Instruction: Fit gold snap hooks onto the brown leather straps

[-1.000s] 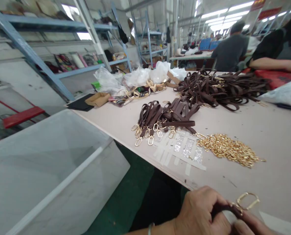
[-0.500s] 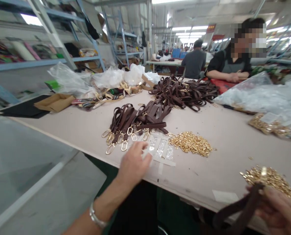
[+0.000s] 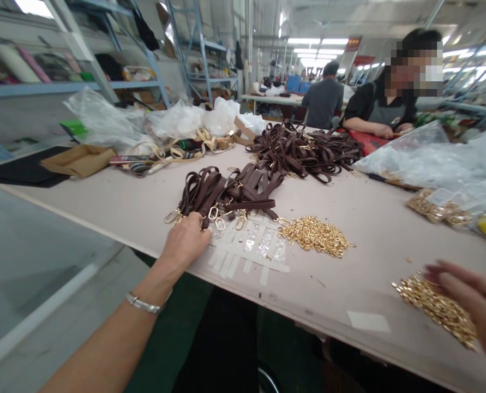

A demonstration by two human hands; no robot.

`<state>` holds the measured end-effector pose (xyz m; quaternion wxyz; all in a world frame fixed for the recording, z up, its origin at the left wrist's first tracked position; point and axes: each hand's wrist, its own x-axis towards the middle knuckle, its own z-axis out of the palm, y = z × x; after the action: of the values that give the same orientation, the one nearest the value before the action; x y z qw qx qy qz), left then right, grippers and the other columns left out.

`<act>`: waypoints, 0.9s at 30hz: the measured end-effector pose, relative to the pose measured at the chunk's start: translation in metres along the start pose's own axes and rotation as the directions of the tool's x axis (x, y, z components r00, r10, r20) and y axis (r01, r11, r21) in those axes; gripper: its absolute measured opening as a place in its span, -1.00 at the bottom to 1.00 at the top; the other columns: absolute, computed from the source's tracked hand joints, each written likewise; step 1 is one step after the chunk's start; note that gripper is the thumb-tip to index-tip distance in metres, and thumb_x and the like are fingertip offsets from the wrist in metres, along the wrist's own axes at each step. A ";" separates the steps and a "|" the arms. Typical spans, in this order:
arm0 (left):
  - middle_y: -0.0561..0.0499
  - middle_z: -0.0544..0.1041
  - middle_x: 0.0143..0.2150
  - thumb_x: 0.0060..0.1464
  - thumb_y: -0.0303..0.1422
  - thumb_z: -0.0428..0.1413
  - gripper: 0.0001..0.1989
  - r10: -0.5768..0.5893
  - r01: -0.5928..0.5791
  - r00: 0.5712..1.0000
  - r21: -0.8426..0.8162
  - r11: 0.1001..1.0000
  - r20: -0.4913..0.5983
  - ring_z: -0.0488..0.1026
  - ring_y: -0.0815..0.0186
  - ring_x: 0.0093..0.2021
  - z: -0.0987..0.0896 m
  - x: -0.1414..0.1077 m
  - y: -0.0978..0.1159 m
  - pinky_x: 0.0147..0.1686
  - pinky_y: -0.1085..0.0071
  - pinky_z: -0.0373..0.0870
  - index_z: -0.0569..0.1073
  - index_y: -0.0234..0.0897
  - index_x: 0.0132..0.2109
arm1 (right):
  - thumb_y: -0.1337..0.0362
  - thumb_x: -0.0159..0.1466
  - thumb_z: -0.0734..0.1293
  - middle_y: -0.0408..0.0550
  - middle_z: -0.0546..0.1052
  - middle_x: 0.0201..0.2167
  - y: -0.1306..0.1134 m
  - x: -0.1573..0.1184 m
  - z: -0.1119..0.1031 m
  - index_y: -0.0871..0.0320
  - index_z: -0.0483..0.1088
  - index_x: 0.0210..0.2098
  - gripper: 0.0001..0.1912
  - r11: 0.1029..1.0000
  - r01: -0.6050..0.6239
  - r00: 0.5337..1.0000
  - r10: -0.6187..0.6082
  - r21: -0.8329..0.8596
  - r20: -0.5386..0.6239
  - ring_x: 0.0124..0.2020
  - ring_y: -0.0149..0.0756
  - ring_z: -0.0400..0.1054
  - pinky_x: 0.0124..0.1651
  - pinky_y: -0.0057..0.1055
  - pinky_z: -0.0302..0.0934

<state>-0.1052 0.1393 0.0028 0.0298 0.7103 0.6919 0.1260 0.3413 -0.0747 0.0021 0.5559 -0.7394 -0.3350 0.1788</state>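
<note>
My left hand (image 3: 186,241) is closed at the near end of a bundle of dark brown straps (image 3: 204,188) with gold oval clasps. Its fingers cover some of the clasps, and what they pinch is hidden. On the right, my right hand (image 3: 469,297) hovers beside a pile of gold hardware (image 3: 437,310), its fingers stretched out and holding nothing visible. A second pile of small gold pieces (image 3: 316,236) lies mid-table, by taped clear packets (image 3: 266,243).
A large heap of brown straps (image 3: 304,150) lies farther back. Plastic bags (image 3: 443,158) are at the right; a cardboard tray (image 3: 79,160) and more plastic (image 3: 107,123) at the left. A person (image 3: 384,103) sits across the table (image 3: 115,204).
My left hand has moved left onto the strap clasps and closed. My right hand has let go of the brown strap, which is out of view, and has risen over the gold pile.
</note>
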 end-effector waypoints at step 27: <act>-0.10 0.55 -0.30 -0.05 -0.46 0.06 -0.91 -0.048 0.044 0.999 -0.296 0.954 -0.005 0.49 0.04 -0.23 0.006 -0.030 0.000 -0.25 0.23 0.27 0.46 -0.24 -0.37 | 0.60 0.18 0.32 0.11 0.54 -0.26 -0.039 -0.059 0.216 0.24 0.46 -0.23 -0.77 0.029 0.968 0.220 -0.580 -0.250 0.784 -0.23 -0.03 0.39 -0.19 -0.16 0.32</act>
<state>-0.1043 0.1105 -0.0072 0.1346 0.6809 0.6817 0.2314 0.1506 0.0418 -0.0365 0.1032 -0.4814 -0.8575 -0.1493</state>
